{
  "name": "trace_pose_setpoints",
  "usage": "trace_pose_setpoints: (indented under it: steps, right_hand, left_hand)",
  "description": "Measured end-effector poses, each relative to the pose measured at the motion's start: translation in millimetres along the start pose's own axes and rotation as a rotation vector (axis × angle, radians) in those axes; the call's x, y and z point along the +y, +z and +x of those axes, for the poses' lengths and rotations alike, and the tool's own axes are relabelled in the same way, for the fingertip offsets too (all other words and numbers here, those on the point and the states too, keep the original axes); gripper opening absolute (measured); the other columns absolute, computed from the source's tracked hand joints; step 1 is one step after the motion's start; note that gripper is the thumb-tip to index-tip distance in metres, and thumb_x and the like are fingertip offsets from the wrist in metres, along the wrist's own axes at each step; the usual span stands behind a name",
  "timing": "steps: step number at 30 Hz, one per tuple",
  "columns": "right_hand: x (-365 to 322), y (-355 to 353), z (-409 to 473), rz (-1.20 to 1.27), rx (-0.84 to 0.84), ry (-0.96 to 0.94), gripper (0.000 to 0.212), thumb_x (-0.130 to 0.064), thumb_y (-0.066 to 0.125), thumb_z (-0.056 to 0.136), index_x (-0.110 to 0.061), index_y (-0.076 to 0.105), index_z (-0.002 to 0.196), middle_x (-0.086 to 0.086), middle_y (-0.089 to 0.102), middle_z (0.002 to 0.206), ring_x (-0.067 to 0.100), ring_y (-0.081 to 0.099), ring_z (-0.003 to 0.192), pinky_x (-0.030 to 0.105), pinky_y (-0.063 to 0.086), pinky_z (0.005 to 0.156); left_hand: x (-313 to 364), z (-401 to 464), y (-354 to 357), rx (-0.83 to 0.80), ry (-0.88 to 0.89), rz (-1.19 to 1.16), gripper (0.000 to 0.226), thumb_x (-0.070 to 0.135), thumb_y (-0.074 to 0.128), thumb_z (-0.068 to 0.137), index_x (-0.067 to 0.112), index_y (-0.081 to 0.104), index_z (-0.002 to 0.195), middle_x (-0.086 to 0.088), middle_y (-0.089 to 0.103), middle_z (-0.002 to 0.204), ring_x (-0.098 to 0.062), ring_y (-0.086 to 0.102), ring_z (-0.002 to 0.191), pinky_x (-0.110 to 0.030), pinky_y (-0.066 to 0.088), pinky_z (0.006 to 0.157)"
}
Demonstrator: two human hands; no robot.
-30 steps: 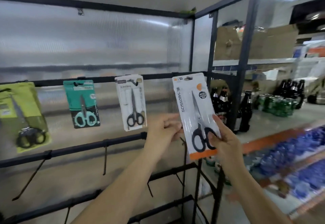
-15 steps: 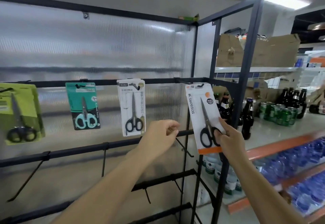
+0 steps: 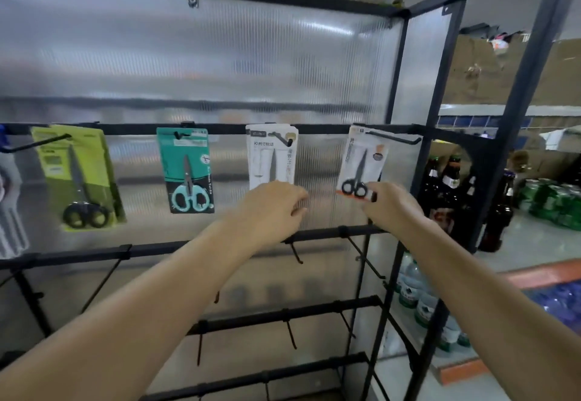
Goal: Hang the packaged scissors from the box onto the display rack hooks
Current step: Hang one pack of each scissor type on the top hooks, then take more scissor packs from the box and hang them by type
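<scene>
Head view — left hand (image 3: 270, 208) hides white pack (image 3: 272, 155).

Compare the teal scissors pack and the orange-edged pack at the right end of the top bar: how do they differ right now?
The teal scissors pack hangs free and untouched; the orange-edged pack is pinched at its bottom corner by the right hand. The teal one hangs about straight; the orange-edged one slants, bottom swung left. Teal card and handles versus white card with black handles. Both sit on hooks of the top bar.
</scene>
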State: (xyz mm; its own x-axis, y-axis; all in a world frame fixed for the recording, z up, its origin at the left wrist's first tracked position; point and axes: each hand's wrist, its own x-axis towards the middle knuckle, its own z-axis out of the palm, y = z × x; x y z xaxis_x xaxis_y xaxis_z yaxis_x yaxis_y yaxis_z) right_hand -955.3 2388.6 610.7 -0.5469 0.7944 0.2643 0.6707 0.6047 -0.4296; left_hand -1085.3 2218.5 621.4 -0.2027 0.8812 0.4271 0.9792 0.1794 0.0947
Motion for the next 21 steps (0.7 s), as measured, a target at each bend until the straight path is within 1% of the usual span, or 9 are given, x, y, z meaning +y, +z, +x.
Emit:
trace_pose_setpoints:
  steps: [2, 5, 8, 10, 12, 15, 16, 18, 21]
  right_hand:
    - [-12.6, 17.3, -12.3, -0.025, -0.082, -0.089, 0.035, -0.022, 0.050, 0.091, -0.017, 0.054, 0.126, 0.010, 0.060, 0.117, 0.028, 0.058, 0.100, 0.036, 0.046, 0.081]
    - [-21.1, 51.9, -32.9, 0.054, -0.269, -0.161, 0.039, -0.029, 0.056, 0.091, -0.019, 0.052, 0.129, 0.003, 0.061, 0.113, 0.019, 0.060, 0.093, 0.027, 0.049, 0.074]
    - [-25.5, 93.1, -53.2, 0.053, -0.472, -0.173, 0.043, -0.030, 0.060, 0.089, -0.021, 0.052, 0.131, 0.000, 0.056, 0.126, 0.018, 0.056, 0.111, 0.030, 0.046, 0.093]
    - [-29.9, 121.9, -67.5, 0.002, -0.600, -0.197, 0.038, -0.034, 0.059, 0.089, -0.022, 0.057, 0.126, -0.002, 0.061, 0.115, 0.016, 0.058, 0.103, 0.030, 0.047, 0.088]
    - [-36.7, 154.3, -82.0, -0.046, -0.720, -0.220, 0.041, -0.032, 0.056, 0.091, -0.021, 0.053, 0.131, -0.003, 0.061, 0.106, 0.013, 0.057, 0.097, 0.025, 0.047, 0.082]
    - [-44.1, 198.3, -105.9, -0.119, -0.834, -0.230, 0.050, -0.034, 0.053, 0.093, -0.016, 0.045, 0.138, -0.001, 0.059, 0.112, 0.014, 0.055, 0.103, 0.021, 0.043, 0.083]
    - [-47.5, 211.8, -114.2, -0.137, -0.862, -0.234, 0.045, -0.035, 0.053, 0.093, -0.014, 0.050, 0.133, 0.003, 0.059, 0.114, 0.019, 0.055, 0.105, 0.025, 0.044, 0.083]
    - [-53.0, 240.6, -132.7, -0.152, -0.908, -0.235, 0.031, -0.034, 0.054, 0.092, -0.016, 0.059, 0.117, 0.004, 0.060, 0.105, 0.022, 0.057, 0.094, 0.026, 0.046, 0.068]
    - [-59.5, 281.5, -165.6, -0.231, -0.965, -0.251, 0.030, -0.033, 0.050, 0.094, -0.014, 0.057, 0.117, 0.003, 0.056, 0.094, 0.019, 0.056, 0.084, 0.028, 0.046, 0.066]
  left_hand:
    - [-12.8, -11.1, 19.4, -0.058, -0.041, 0.015, 0.023, 0.027, 0.047, 0.096, 0.016, 0.061, 0.110, -0.004, 0.064, 0.107, -0.023, 0.060, 0.099, -0.029, 0.047, 0.075]
    - [-33.1, -36.4, 55.3, -0.192, -0.118, 0.000, 0.028, 0.029, 0.046, 0.096, 0.018, 0.059, 0.119, -0.006, 0.064, 0.112, -0.026, 0.060, 0.102, -0.038, 0.051, 0.084]
    - [-51.8, -71.0, 91.9, -0.311, -0.161, -0.073, 0.031, 0.026, 0.045, 0.097, 0.015, 0.059, 0.122, -0.007, 0.062, 0.118, -0.026, 0.058, 0.107, -0.035, 0.048, 0.090]
    - [-62.1, -96.9, 111.2, -0.375, -0.188, -0.097, 0.027, 0.025, 0.046, 0.097, 0.015, 0.060, 0.117, -0.006, 0.063, 0.112, -0.025, 0.059, 0.103, -0.028, 0.047, 0.082]
    - [-74.3, -126.5, 126.1, -0.429, -0.230, -0.089, 0.030, 0.028, 0.045, 0.097, 0.016, 0.059, 0.121, -0.006, 0.063, 0.116, -0.026, 0.059, 0.106, -0.032, 0.049, 0.084]
    - [-94.9, -173.0, 142.0, -0.514, -0.293, -0.059, 0.032, 0.027, 0.043, 0.098, 0.015, 0.057, 0.124, -0.009, 0.063, 0.119, -0.028, 0.058, 0.109, -0.036, 0.049, 0.088]
    - [-103.9, -189.8, 147.5, -0.537, -0.306, -0.058, 0.030, 0.026, 0.043, 0.097, 0.014, 0.059, 0.119, -0.010, 0.064, 0.116, -0.029, 0.059, 0.106, -0.035, 0.049, 0.085]
    - [-122.4, -222.8, 157.8, -0.604, -0.353, -0.071, 0.027, 0.023, 0.043, 0.097, 0.011, 0.060, 0.114, -0.011, 0.063, 0.114, -0.029, 0.058, 0.104, -0.034, 0.047, 0.081]
    - [-144.2, -278.5, 174.8, -0.694, -0.435, -0.099, 0.034, 0.023, 0.034, 0.098, 0.010, 0.058, 0.117, -0.010, 0.059, 0.123, -0.026, 0.055, 0.110, -0.029, 0.042, 0.086]
